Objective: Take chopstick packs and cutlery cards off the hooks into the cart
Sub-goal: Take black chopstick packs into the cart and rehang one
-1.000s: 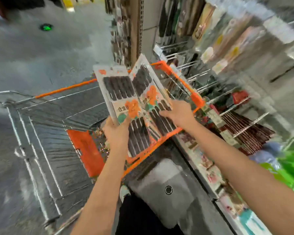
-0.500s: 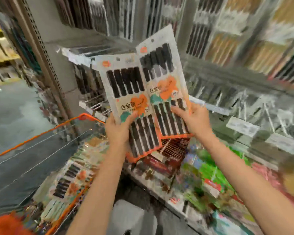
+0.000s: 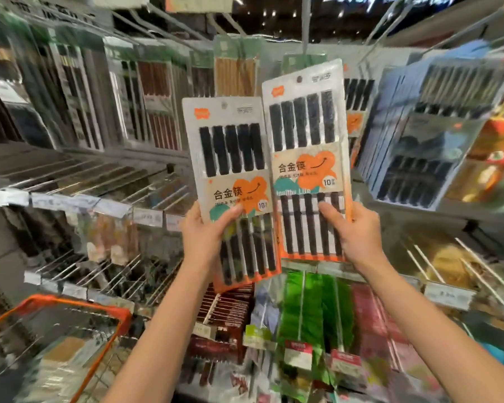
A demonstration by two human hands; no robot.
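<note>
1. 2 chopstick packs are held upright side by side in front of the hook racks
2. Left hand grips the left chopstick pack near its lower half, thumb curled over the front
3. Right hand grips the right chopstick pack likewise, slightly higher
4. Orange-rimmed cart sits low at the left, well apart from both packs

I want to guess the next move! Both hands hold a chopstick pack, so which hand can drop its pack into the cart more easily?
Probably the left hand. Its chopstick pack sits lower and on the same side as the cart, at the bottom left. The right hand holds its pack higher and farther from the cart.
</note>
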